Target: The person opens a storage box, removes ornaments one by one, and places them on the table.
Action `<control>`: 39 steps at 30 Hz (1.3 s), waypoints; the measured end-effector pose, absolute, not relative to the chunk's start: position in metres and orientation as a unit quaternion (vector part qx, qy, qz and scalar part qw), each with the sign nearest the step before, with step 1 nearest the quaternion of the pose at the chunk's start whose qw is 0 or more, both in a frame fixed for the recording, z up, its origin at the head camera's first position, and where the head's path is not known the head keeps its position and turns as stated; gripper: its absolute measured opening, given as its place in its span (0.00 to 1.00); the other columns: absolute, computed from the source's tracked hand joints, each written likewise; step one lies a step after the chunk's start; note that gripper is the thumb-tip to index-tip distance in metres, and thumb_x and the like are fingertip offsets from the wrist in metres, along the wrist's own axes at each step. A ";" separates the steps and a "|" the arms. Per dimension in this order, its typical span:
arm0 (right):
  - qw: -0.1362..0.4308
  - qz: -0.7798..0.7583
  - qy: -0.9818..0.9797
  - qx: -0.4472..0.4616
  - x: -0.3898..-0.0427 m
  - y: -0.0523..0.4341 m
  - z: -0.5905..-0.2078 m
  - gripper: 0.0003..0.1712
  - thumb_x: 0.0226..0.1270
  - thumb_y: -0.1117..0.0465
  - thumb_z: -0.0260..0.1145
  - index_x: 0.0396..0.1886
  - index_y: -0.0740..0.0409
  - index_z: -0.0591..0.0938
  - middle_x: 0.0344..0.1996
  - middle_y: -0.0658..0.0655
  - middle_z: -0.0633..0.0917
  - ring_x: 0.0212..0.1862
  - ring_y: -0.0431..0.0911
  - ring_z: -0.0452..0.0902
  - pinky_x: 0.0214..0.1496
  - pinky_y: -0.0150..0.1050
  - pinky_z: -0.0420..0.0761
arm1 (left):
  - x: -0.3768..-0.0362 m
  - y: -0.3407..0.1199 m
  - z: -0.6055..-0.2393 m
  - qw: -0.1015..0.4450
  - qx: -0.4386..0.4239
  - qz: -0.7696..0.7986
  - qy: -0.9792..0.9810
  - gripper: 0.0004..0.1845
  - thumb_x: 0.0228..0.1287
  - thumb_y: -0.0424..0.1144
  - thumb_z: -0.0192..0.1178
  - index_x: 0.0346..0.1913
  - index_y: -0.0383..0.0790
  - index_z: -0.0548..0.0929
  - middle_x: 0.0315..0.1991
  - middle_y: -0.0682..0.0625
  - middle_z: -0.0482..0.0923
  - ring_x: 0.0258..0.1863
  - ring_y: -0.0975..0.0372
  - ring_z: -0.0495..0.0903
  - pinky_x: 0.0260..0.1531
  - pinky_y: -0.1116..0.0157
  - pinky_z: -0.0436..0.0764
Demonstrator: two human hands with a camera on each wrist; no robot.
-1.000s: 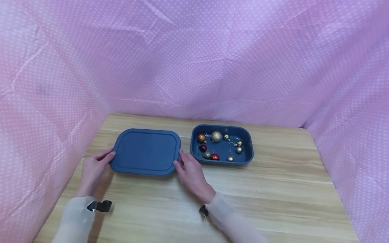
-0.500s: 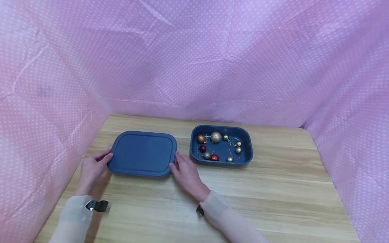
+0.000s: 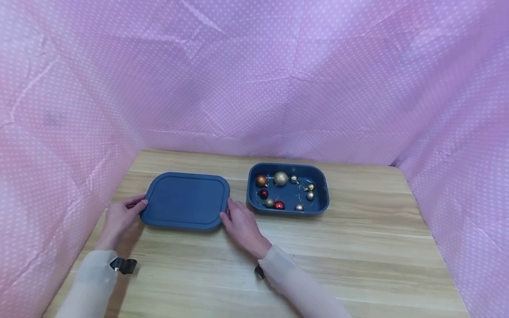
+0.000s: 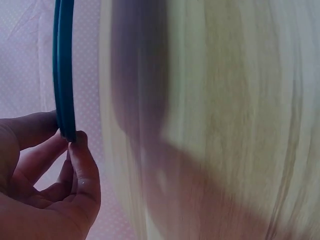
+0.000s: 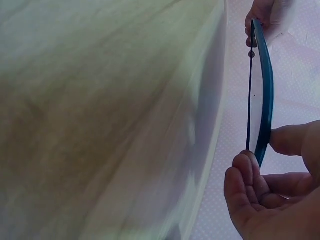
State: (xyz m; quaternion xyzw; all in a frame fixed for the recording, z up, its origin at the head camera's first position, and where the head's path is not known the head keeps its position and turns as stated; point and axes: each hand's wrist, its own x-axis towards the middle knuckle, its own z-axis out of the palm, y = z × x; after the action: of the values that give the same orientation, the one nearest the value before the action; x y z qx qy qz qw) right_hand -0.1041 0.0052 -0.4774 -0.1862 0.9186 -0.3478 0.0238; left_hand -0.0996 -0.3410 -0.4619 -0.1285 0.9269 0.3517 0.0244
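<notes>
A dark blue rectangular lid (image 3: 185, 201) with rounded corners is held level above the table by both hands. My left hand (image 3: 120, 221) pinches its left edge between thumb and fingers. On the opposite edge, my right hand (image 3: 243, 226) grips near the front corner. The left wrist view shows the lid (image 4: 65, 70) edge-on, with its shadow on the wood below. In the right wrist view the lid (image 5: 267, 95) appears edge-on as well, thumb on one face and fingertips on the other. Just right of the right hand stands a matching blue box (image 3: 327, 194) without a cover.
Inside the box lie several small Christmas baubles, among them a large gold glitter one (image 3: 280, 178), an orange one (image 3: 261, 180) and a red one (image 3: 279, 205). Pink dotted cloth (image 3: 254, 88) hangs around the wooden table (image 3: 358, 247) at the back and sides.
Both hands have carried the lid a little to the left and slightly toward me, away from the box. The grip stays the same, and the box and baubles keep their places.
</notes>
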 end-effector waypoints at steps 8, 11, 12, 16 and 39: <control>0.074 -0.318 0.927 -0.186 -0.113 -0.002 -0.481 0.29 0.77 0.55 0.65 0.67 0.73 0.76 0.42 0.59 0.84 0.44 0.48 0.79 0.46 0.44 0.81 | -0.108 -0.349 -0.470 0.040 -0.083 0.327 0.941 0.25 0.79 0.44 0.56 0.64 0.23 0.79 0.55 0.26 0.81 0.53 0.38 0.82 0.41 0.60 0.79; 0.085 -0.307 0.929 -0.188 -0.116 -0.004 -0.483 0.27 0.77 0.56 0.65 0.64 0.73 0.78 0.39 0.59 0.84 0.42 0.48 0.79 0.44 0.44 0.81 | -0.111 -0.351 -0.475 0.052 -0.078 0.323 0.942 0.24 0.78 0.41 0.57 0.62 0.22 0.79 0.53 0.26 0.82 0.51 0.38 0.83 0.39 0.61 0.80; 0.088 -0.301 0.931 -0.188 -0.117 -0.004 -0.484 0.26 0.77 0.56 0.65 0.63 0.73 0.79 0.39 0.59 0.84 0.42 0.48 0.79 0.44 0.43 0.80 | -0.112 -0.351 -0.476 0.058 -0.079 0.323 0.941 0.24 0.78 0.41 0.58 0.62 0.21 0.79 0.53 0.26 0.82 0.52 0.38 0.83 0.40 0.59 0.82; 0.096 -0.285 0.934 -0.192 -0.121 -0.007 -0.490 0.22 0.75 0.56 0.67 0.56 0.71 0.82 0.34 0.57 0.83 0.39 0.47 0.79 0.41 0.42 0.79 | -0.113 -0.351 -0.481 0.095 -0.090 0.325 0.937 0.24 0.78 0.38 0.58 0.64 0.20 0.77 0.58 0.24 0.78 0.58 0.35 0.79 0.51 0.46 0.82; 0.099 -0.280 0.932 -0.206 -0.125 -0.003 -0.492 0.13 0.69 0.62 0.68 0.47 0.67 0.82 0.28 0.53 0.77 0.34 0.46 0.73 0.33 0.38 0.73 | -0.116 -0.351 -0.482 0.088 -0.103 0.313 0.940 0.23 0.74 0.40 0.64 0.60 0.22 0.81 0.48 0.31 0.85 0.47 0.43 0.84 0.45 0.50 0.83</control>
State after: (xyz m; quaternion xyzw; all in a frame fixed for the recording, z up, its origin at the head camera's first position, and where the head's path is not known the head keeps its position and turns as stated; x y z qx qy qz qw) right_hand -0.1248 -0.0033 -0.4915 -0.2059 0.9324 -0.2803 0.0988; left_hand -0.1161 -0.3506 -0.4822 -0.1027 0.9402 0.3127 0.0877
